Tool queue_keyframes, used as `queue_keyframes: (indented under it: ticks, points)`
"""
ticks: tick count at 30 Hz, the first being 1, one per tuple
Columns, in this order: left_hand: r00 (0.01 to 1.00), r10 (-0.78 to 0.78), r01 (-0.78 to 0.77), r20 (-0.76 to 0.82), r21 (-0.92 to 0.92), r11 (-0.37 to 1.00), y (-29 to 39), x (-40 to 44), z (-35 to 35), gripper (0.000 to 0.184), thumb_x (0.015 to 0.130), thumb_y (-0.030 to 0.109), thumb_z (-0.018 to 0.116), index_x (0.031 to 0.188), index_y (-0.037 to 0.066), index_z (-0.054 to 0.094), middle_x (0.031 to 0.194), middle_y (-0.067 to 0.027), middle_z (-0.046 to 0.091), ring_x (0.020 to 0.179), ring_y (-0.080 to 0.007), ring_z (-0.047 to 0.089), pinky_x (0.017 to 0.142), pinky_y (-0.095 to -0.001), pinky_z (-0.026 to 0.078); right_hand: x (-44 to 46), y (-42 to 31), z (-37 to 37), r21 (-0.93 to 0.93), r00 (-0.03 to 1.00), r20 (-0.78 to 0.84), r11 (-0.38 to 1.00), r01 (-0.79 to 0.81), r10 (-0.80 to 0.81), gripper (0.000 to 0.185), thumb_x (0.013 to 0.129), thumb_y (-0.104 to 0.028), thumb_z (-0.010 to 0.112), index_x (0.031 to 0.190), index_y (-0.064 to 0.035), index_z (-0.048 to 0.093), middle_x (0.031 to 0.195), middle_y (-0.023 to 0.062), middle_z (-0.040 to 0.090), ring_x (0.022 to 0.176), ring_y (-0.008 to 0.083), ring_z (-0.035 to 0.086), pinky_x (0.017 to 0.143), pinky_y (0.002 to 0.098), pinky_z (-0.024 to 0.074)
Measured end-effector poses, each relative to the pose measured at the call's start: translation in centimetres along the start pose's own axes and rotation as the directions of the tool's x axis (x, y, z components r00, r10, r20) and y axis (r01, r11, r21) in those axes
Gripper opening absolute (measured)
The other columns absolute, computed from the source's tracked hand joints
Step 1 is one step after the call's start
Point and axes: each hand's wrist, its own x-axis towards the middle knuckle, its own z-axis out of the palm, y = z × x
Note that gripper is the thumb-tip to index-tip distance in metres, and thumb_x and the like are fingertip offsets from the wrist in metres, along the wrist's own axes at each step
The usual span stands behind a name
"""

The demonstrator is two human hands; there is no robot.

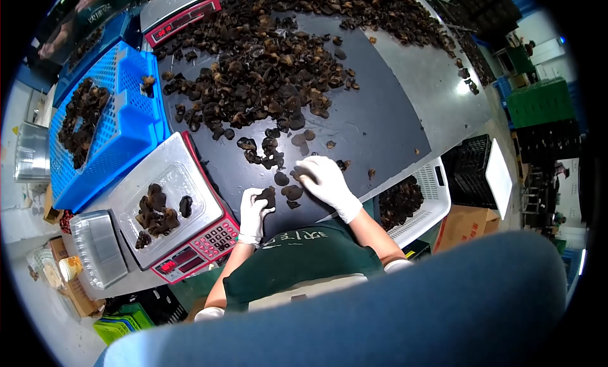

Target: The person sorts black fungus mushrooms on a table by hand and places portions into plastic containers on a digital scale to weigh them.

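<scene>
My left hand (253, 214), in a white glove, is closed on a dark wood ear mushroom (268, 195) at the near edge of the dark mat. My right hand (327, 184), also gloved in white, has its fingers bent over the mat, with a small brown wood ear piece (295, 175) at the fingertips. Between the hands lie a few loose pieces, among them a flat wood ear (292, 192). Just beyond them sits a small cluster of wood ears (263, 153), and a large heap (266, 82) spreads behind that.
To the left, a red scale (206, 248) bears a clear tray (174, 177) holding several wood ears. Beside it are a blue basket (136, 139) and stacked clear trays (100, 246). A second scale (180, 15) stands farther back. A white basket (437, 193) of wood ears is at right.
</scene>
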Motion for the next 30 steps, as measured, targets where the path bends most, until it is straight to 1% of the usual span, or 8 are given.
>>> queue_keyframes:
  ticks: [4, 7, 9, 12, 15, 17, 21, 30]
  points:
    - [0.997, 0.077, -0.077, 0.005, 0.100, 0.992, 0.7, 0.7, 0.5, 0.025, 0.088, 0.005, 0.063, 0.109, 0.007, 0.051, 0.098, -0.0081, 0.060, 0.079, -0.0126, 0.060, 0.061, -0.0245, 0.053, 0.8, 1.3, 2.8, -0.183, 0.972, 0.236, 0.982, 0.055, -0.010, 0.031, 0.079, -0.012, 0.064, 0.110, -0.0078, 0.066, 0.100, 0.0113, 0.063, 0.092, 0.0271, 0.061, 0.080, 0.0342, 0.0501]
    - [0.960, 0.274, -0.276, 0.061, 0.377, 0.884, 1.8, 1.7, 1.5, 0.019, 0.090, 0.007, 0.063, 0.107, 0.005, 0.053, 0.096, -0.0083, 0.063, 0.071, -0.0088, 0.059, 0.055, -0.0226, 0.046, 1.3, 0.9, -1.4, 0.475, 0.932, 0.225, 0.804, -0.359, 0.284, 0.025, 0.080, -0.006, 0.061, 0.103, -0.0039, 0.069, 0.091, 0.0067, 0.065, 0.079, 0.0127, 0.060, 0.071, 0.0280, 0.0504]
    - [0.931, 0.357, -0.348, 0.078, 0.491, 0.799, 1.7, 3.2, 1.3, 0.017, 0.090, 0.005, 0.061, 0.106, 0.004, 0.055, 0.096, -0.0077, 0.063, 0.072, -0.0096, 0.060, 0.059, -0.0239, 0.047, 0.3, 2.5, -5.6, 0.830, 0.804, 0.463, 0.134, -0.541, 0.373, 0.028, 0.082, -0.010, 0.069, 0.106, 0.0026, 0.068, 0.089, 0.0086, 0.068, 0.075, 0.0159, 0.062, 0.071, 0.0263, 0.0516]
    - [0.853, 0.505, -0.461, 0.129, 0.638, 0.616, 2.1, 5.5, 2.3, 0.019, 0.086, -0.001, 0.057, 0.104, 0.001, 0.060, 0.100, -0.0107, 0.063, 0.096, -0.0222, 0.061, 0.090, -0.0325, 0.047, -3.4, 8.2, -6.5, 0.863, 0.931, -0.076, -0.491, -0.117, -0.356, 0.053, 0.094, -0.049, 0.049, 0.105, 0.0003, 0.068, 0.089, 0.0212, 0.066, 0.076, 0.0242, 0.061, 0.060, 0.0342, 0.0478]
    - [0.711, 0.633, -0.609, 0.306, 0.717, 0.338, 3.0, 8.3, 4.4, 0.029, 0.082, -0.002, 0.057, 0.111, 0.002, 0.060, 0.114, -0.0176, 0.060, 0.110, -0.0318, 0.057, 0.100, -0.0384, 0.043, -2.6, 6.2, -8.5, 0.919, 0.974, 0.214, -0.352, -0.175, 0.075, 0.050, 0.096, -0.049, 0.049, 0.100, -0.0026, 0.069, 0.083, 0.0127, 0.063, 0.069, 0.0200, 0.055, 0.062, 0.0295, 0.0433]
    - [0.664, 0.624, -0.589, 0.412, 0.802, 0.098, 1.9, 10.9, 4.4, 0.039, 0.081, 0.001, 0.059, 0.120, 0.004, 0.058, 0.128, -0.0207, 0.053, 0.123, -0.0384, 0.048, 0.108, -0.0437, 0.036, 1.8, 3.4, -7.8, 0.781, 0.865, 0.219, 0.450, -0.433, 0.452, 0.026, 0.095, -0.026, 0.058, 0.097, -0.0031, 0.070, 0.079, 0.0051, 0.062, 0.072, 0.0147, 0.055, 0.064, 0.0266, 0.0438]
    - [0.677, 0.498, -0.565, 0.542, 0.816, -0.120, 1.4, 13.1, 4.3, 0.037, 0.078, 0.003, 0.061, 0.114, 0.006, 0.059, 0.114, -0.0170, 0.057, 0.108, -0.0374, 0.053, 0.096, -0.0442, 0.043, 4.7, 7.5, 1.8, 0.142, 0.956, -0.266, 0.986, -0.088, 0.124, 0.025, 0.088, -0.016, 0.062, 0.108, -0.0016, 0.066, 0.099, 0.0114, 0.068, 0.089, 0.0214, 0.065, 0.083, 0.0311, 0.0507]
    - [0.911, 0.412, -0.371, -0.030, 0.376, 0.849, 3.9, 7.0, 3.2, 0.018, 0.087, 0.007, 0.067, 0.103, 0.002, 0.060, 0.090, -0.0033, 0.065, 0.083, -0.0116, 0.060, 0.080, -0.0279, 0.050, 3.6, 8.6, -0.3, 0.653, 0.830, -0.006, 0.631, -0.419, 0.557, 0.009, 0.084, -0.010, 0.067, 0.084, -0.0038, 0.061, 0.077, 0.0017, 0.064, 0.070, 0.0079, 0.055, 0.066, 0.0243, 0.0461]
